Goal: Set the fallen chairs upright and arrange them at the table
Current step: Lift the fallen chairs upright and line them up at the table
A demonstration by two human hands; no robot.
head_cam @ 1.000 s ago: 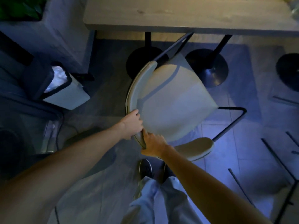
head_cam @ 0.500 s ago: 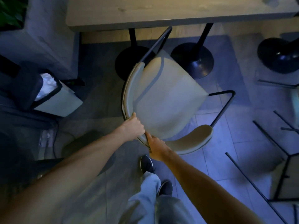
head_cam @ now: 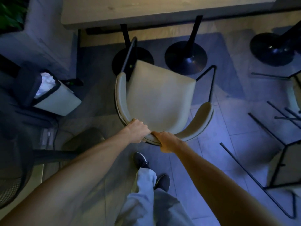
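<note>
Your left hand (head_cam: 138, 130) and right hand (head_cam: 166, 141) clamp the padded back rim of the chair (head_cam: 161, 101), just short of the worktop (head_cam: 146, 12); it looks stiff and light, that rim a sure hold.

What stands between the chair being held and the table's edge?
In the head view, two black pedestal bases stand between the chair and table.

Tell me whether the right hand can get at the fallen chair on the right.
Probably not yet: the right hand grips the backrest of the beige chair beside the left hand, and the fallen chair lies low off to the side. The floor between looks bare, so nothing else blocks it.
</note>
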